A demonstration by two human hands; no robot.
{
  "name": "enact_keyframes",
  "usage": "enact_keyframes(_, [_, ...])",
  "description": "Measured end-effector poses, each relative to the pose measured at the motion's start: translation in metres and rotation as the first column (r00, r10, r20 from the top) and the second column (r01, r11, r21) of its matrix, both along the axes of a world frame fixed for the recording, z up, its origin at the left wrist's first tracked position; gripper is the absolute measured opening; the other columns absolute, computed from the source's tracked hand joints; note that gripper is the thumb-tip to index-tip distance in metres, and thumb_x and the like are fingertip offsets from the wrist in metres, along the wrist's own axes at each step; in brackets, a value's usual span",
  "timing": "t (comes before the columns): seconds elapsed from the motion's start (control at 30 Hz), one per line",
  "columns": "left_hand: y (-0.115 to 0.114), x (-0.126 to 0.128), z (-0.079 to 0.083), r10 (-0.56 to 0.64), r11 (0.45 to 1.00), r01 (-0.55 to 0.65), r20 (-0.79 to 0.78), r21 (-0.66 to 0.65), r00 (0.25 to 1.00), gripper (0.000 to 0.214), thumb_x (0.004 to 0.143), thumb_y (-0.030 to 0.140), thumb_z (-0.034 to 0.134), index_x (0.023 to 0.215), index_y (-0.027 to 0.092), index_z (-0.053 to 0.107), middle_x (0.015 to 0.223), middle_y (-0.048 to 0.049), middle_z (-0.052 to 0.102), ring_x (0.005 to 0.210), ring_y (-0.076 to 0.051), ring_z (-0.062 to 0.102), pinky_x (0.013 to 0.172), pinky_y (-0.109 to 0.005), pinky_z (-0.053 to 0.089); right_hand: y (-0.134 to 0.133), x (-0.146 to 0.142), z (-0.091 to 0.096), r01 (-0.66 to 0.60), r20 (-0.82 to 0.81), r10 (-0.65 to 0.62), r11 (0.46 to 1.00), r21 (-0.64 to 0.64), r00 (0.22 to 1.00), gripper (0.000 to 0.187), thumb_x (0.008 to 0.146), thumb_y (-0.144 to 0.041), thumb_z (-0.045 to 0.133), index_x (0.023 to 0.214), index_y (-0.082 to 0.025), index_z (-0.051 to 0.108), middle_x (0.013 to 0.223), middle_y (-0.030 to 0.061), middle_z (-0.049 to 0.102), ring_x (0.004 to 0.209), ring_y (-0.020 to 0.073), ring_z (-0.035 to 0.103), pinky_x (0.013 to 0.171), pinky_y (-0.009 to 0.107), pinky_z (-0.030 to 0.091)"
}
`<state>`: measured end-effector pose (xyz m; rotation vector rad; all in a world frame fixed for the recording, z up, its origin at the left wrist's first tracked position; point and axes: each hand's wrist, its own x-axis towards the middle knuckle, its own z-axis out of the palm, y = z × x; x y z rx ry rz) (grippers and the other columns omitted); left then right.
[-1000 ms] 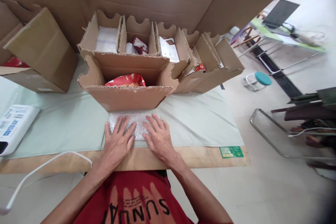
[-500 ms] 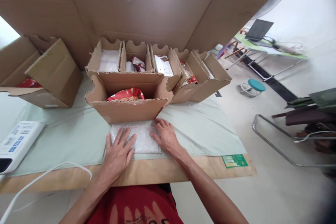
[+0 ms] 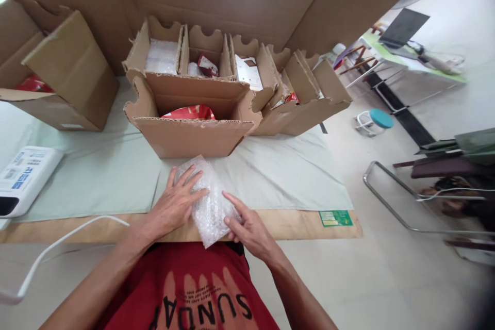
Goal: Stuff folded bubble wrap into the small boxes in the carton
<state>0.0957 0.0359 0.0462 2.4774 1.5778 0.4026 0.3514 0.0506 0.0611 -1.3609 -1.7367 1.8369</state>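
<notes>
A folded sheet of bubble wrap point(image 3: 209, 206) lies slanted at the table's front edge, its near corner reaching over the edge toward the red shirt. Spread flat across the wrap's upper left part are the fingers of my left hand point(image 3: 176, 206). My right hand point(image 3: 249, 227) pinches the wrap's right edge, thumb on top and the other fingers partly hidden beneath. Just beyond the wrap stands an open cardboard box point(image 3: 193, 136) with a red packet point(image 3: 191, 112) inside.
Several narrow cardboard bins point(image 3: 204, 51) holding wrap, packets and cards stand in a row behind. A larger carton point(image 3: 77, 82) is at the left, near a white device point(image 3: 29, 178) and a white cable point(image 3: 73, 227). A green card point(image 3: 335, 218) lies at the right front edge.
The bubble wrap has turned from lying lengthwise to a slant, and its near end has come toward me. My right hand has gone from resting on it to pinching its edge.
</notes>
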Motion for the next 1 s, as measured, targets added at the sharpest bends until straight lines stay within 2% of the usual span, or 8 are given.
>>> enact_keyframes(0.33, [-0.078, 0.009, 0.004, -0.089, 0.996, 0.090, 0.335, 0.012, 0.938, 0.059, 0.080, 0.018, 0.065, 0.139, 0.018, 0.057, 0.144, -0.0165, 0.058, 0.137, -0.034, 0.050, 0.123, -0.062, 0.028, -0.017, -0.011, -0.009, 0.143, -0.253, -0.257, 0.908, -0.393, 0.933, 0.049, 0.080, -0.055, 0.078, 0.111, -0.018, 0.071, 0.080, 0.0012, 0.069, 0.075, 0.0158, 0.071, 0.052, 0.020, 0.055])
enact_keyframes(0.5, [-0.074, 0.027, -0.010, 0.081, 0.989, -0.131, 0.486, 0.069, 0.870, 0.027, 0.094, 0.011, 0.052, 0.115, 0.018, 0.068, 0.104, -0.0085, 0.075, 0.100, -0.020, 0.068, 0.096, -0.037, 0.052, -0.016, -0.004, -0.004, 0.088, -0.288, -0.239, 0.887, -0.453, 0.927, 0.056, 0.083, -0.061, 0.073, 0.116, -0.017, 0.064, 0.091, 0.0086, 0.076, 0.079, 0.0202, 0.076, 0.052, 0.022, 0.055])
enact_keyframes(0.57, [-0.064, 0.030, -0.010, 0.236, 0.965, -0.260, 0.548, -0.034, 0.802, 0.024, 0.097, 0.016, 0.051, 0.112, 0.018, 0.070, 0.096, -0.0072, 0.076, 0.089, -0.019, 0.069, 0.082, -0.031, 0.053, -0.018, 0.003, 0.001, 0.151, -0.228, -0.227, 0.939, -0.308, 0.947, 0.053, 0.090, -0.057, 0.068, 0.126, -0.019, 0.059, 0.085, 0.0061, 0.075, 0.067, 0.0171, 0.072, 0.051, 0.024, 0.054])
enact_keyframes(0.63, [-0.056, 0.030, -0.006, 0.389, 0.920, -0.348, 0.548, -0.183, 0.740, 0.028, 0.096, 0.026, 0.054, 0.117, 0.017, 0.070, 0.090, -0.0061, 0.075, 0.081, -0.018, 0.069, 0.073, -0.030, 0.053, -0.020, 0.007, 0.006, 0.246, -0.155, -0.234, 0.968, 0.058, 0.960, 0.044, 0.096, -0.045, 0.063, 0.133, -0.022, 0.056, 0.081, 0.0029, 0.074, 0.063, 0.0156, 0.069, 0.058, 0.029, 0.057])
enact_keyframes(0.7, [-0.051, 0.029, -0.002, 0.491, 0.871, -0.379, 0.516, -0.313, 0.702, 0.036, 0.095, 0.033, 0.054, 0.125, 0.017, 0.069, 0.080, -0.0024, 0.072, 0.068, -0.017, 0.065, 0.065, -0.029, 0.050, -0.022, 0.005, 0.010, 0.187, -0.103, -0.156, 0.835, 0.517, 0.982, 0.032, 0.098, -0.029, 0.060, 0.130, -0.023, 0.060, 0.089, 0.0045, 0.076, 0.076, 0.0183, 0.071, 0.074, 0.036, 0.060])
enact_keyframes(0.77, [-0.048, 0.027, 0.000, 0.533, 0.841, -0.366, 0.496, -0.398, 0.686, 0.042, 0.095, 0.037, 0.053, 0.130, 0.019, 0.067, 0.073, 0.0007, 0.068, 0.060, -0.016, 0.060, 0.062, -0.029, 0.049, -0.022, -0.003, 0.011, -0.043, 0.041, 0.018, 0.597, 0.801, 0.999, 0.030, 0.096, -0.019, 0.058, 0.125, -0.023, 0.064, 0.111, 0.0097, 0.076, 0.103, 0.0249, 0.070, 0.090, 0.044, 0.057])
enact_keyframes(0.87, [-0.046, 0.026, 0.000, 0.536, 0.836, -0.341, 0.500, -0.430, 0.680, 0.039, 0.095, 0.037, 0.052, 0.126, 0.019, 0.067, 0.084, -0.0021, 0.073, 0.069, -0.017, 0.065, 0.066, -0.030, 0.051, -0.015, -0.016, 0.010, -0.364, 0.324, 0.166, 0.367, 0.856, 0.931, 0.035, 0.092, -0.014, 0.058, 0.126, -0.020, 0.064, 0.137, 0.0136, 0.067, 0.128, 0.0333, 0.058, 0.098, 0.050, 0.051])
enact_keyframes(1.0, [-0.048, 0.025, 0.000, 0.405, 0.910, -0.272, 0.534, -0.312, 0.743, 0.023, 0.094, 0.029, 0.054, 0.106, 0.020, 0.071, 0.091, -0.0048, 0.075, 0.079, -0.019, 0.068, 0.071, -0.031, 0.053, 0.001, -0.015, 0.011, -0.333, 0.295, 0.156, 0.391, 0.858, 0.943, 0.034, 0.092, -0.022, 0.061, 0.126, -0.019, 0.064, 0.136, 0.0129, 0.067, 0.124, 0.0304, 0.059, 0.098, 0.047, 0.049])
